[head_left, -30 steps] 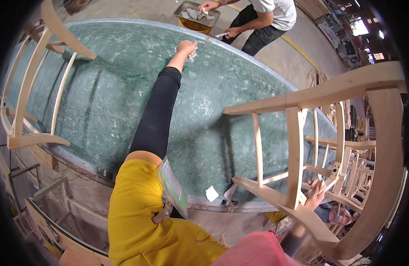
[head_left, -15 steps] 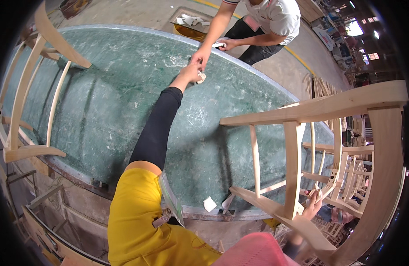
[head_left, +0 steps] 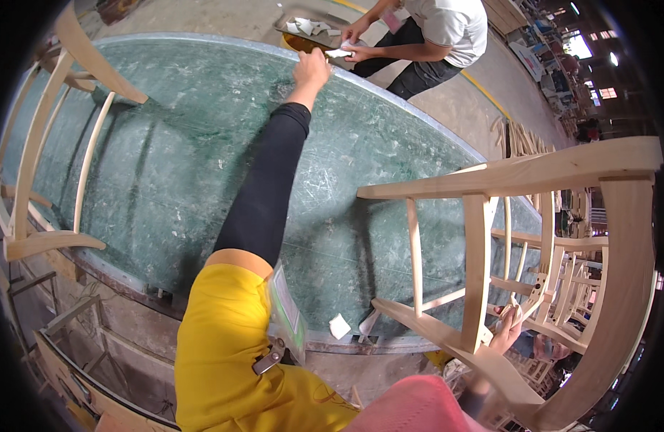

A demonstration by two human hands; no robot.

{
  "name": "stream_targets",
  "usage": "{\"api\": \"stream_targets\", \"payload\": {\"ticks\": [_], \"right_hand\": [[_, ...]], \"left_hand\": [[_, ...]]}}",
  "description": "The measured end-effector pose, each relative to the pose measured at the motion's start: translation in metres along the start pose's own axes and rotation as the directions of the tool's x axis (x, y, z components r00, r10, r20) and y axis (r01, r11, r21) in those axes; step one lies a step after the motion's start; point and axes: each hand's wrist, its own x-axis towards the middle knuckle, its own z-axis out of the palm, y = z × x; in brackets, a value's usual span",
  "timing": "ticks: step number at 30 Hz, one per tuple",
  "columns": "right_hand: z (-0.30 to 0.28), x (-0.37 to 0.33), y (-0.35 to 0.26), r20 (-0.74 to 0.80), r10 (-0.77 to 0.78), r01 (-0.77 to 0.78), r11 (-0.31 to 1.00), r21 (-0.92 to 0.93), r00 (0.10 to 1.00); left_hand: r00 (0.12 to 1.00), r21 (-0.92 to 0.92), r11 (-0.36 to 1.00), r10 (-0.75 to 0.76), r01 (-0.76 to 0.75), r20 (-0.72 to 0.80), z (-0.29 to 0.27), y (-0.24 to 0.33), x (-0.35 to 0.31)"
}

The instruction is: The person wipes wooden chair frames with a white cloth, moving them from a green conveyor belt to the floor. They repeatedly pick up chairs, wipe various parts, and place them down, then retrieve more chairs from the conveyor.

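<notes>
My left hand (head_left: 312, 70) reaches across the green tabletop (head_left: 181, 201) to its far edge. Its fingers are curled, and what they hold, if anything, is hidden. Just beyond them a co-worker's hands (head_left: 357, 47) hold a thin white piece (head_left: 339, 52); whether my fingertips touch it I cannot tell. At the right, my right hand (head_left: 505, 333) is closed beside the pale wooden chair frame (head_left: 476, 266) lying on the table, partly behind its rails. Something tan shows at those fingers, too unclear to name.
Another wooden chair frame (head_left: 40, 144) stands on the table's left end. A small white folded piece (head_left: 339, 326) lies by the near edge. Behind the table, a tray (head_left: 292, 21) holds white scraps beside the co-worker. More chair frames (head_left: 573, 281) are stacked at the right.
My left hand has moved away from me to the table's far edge, and the cream crumpled piece by it no longer shows. The co-worker's hands have drawn back together around the white piece.
</notes>
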Motion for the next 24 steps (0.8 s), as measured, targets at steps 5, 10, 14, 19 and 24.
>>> {"api": "stream_targets", "payload": {"ticks": [5,10,14,19,24], "right_hand": [[-0.004,0.007,0.012,-0.021,-0.048,0.049,0.996,0.071,0.999],[0.002,0.008,0.015,-0.044,-0.076,0.080,0.991,0.104,0.996],[0.008,0.008,0.009,-0.055,-0.135,0.141,0.982,0.127,0.989],[0.019,0.007,0.005,-0.098,-0.141,0.158,0.969,0.188,0.985],[-0.045,-0.012,0.044,-0.345,-0.270,0.286,0.958,-0.007,0.899]], "left_hand": [[0.935,-0.323,0.941,0.197,-0.096,0.295,-0.021,-0.038,-0.030],[0.281,-0.349,0.496,0.208,0.795,0.937,-0.036,-0.078,-0.244],[0.026,-0.088,0.223,0.267,0.971,0.963,-0.070,-0.072,-0.388],[-0.160,0.129,0.101,0.425,0.987,0.891,-0.091,-0.066,-0.533],[-0.314,0.211,0.464,0.157,0.860,0.936,-0.138,0.010,-0.622]]}}
